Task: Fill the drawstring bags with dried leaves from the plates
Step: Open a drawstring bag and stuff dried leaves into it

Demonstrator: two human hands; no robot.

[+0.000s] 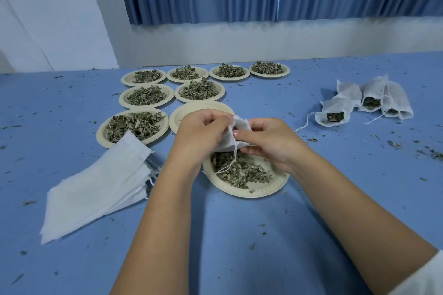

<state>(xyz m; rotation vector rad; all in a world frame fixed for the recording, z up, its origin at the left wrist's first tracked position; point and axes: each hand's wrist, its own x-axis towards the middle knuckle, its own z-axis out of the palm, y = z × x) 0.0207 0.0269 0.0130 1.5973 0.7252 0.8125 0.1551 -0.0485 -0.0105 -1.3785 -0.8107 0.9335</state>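
A small white drawstring bag (231, 141) hangs between both hands above a cream paper plate (273, 187) that holds dried green leaves (242, 171). My left hand (201, 134) grips the bag's left edge with curled fingers. My right hand (271, 139) pinches the bag's right side. The bag's string dangles down onto the leaves. The bag's lower part is hidden by my hands.
Several leaf-filled plates (146, 96) lie in rows behind, and an empty plate (182, 115) sits just behind my hands. A stack of flat white bags (100, 187) lies at the left. Filled bags (364, 103) rest at the right. Leaf crumbs dot the blue table (239, 235).
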